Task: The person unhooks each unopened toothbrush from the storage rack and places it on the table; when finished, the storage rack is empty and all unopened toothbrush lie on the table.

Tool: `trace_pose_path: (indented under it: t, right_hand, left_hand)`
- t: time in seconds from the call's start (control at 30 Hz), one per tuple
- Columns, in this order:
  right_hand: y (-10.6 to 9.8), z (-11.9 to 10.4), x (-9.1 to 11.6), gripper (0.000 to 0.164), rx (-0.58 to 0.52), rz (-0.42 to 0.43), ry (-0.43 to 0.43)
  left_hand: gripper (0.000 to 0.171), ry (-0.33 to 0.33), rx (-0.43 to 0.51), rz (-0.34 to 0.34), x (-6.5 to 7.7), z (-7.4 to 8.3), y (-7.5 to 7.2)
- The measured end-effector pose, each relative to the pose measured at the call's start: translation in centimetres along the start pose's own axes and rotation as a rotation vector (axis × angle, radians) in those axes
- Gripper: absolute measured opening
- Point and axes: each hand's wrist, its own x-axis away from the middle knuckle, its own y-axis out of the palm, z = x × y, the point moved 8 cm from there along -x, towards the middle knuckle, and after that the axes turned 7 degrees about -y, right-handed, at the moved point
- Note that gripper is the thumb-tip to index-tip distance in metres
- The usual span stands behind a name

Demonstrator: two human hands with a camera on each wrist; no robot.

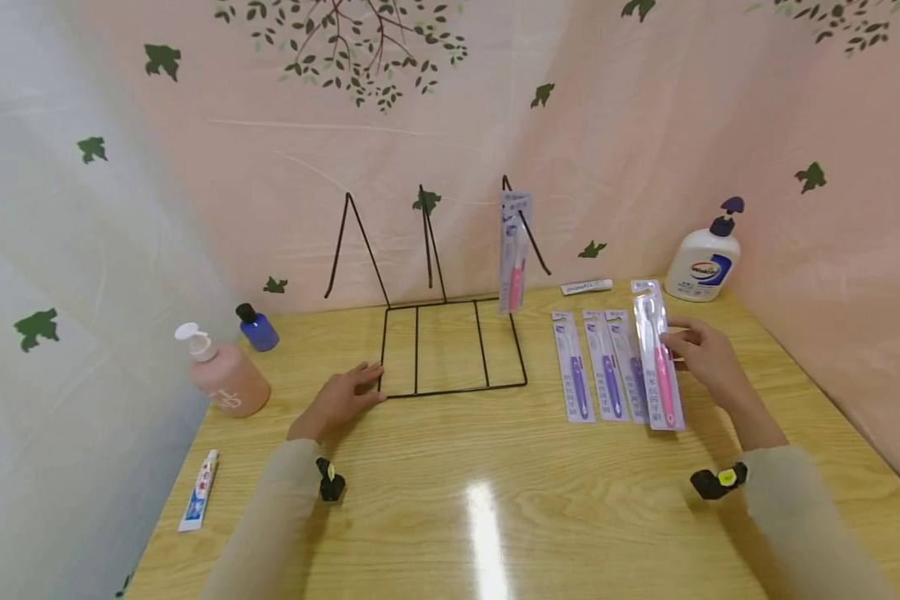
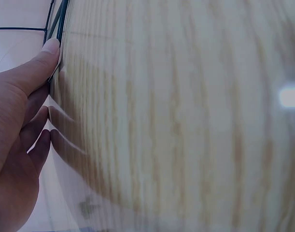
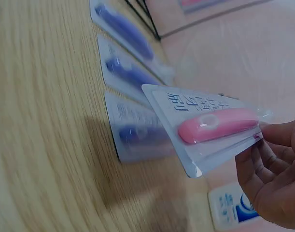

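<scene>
My right hand (image 1: 708, 358) pinches a packaged pink toothbrush (image 1: 664, 375) by the side edge of its blister card. The card is tilted above the table, overlapping a packaged purple toothbrush (image 1: 633, 367). Two more purple ones (image 1: 577, 367) (image 1: 610, 367) lie to its left in a row. My left hand (image 1: 342, 396) rests at the front left corner of a black wire rack (image 1: 450, 392), thumb and fingertips touching its wire. From the rack's right hook (image 1: 534, 242) hangs another packaged pink toothbrush (image 1: 515, 283); the left and middle hooks carry nothing.
At the left stand a pink pump bottle (image 1: 232, 383) and a blue bottle (image 1: 258, 329), with a toothpaste tube (image 1: 198, 492) nearer the front. A small white tube (image 1: 587, 287) lies behind the toothbrushes. A white pump bottle (image 1: 701, 262) stands at the back right, by the cloth backdrop.
</scene>
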Motion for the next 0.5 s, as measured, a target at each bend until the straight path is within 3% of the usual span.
trace_pose_path:
  t: [0.27, 0.5]
  right_hand:
    - [-0.9, 3.6, -1.2, 0.057, 0.042, -0.104, 0.145]
    - [-0.7, 6.2, -2.3, 0.053, 0.13, -0.106, 0.184]
  left_hand:
    - [0.062, -0.013, 0.002, -0.007, -0.1, -0.1, 0.0]
    - [0.062, -0.019, 0.01, -0.013, 0.1, 0.1, -0.1]
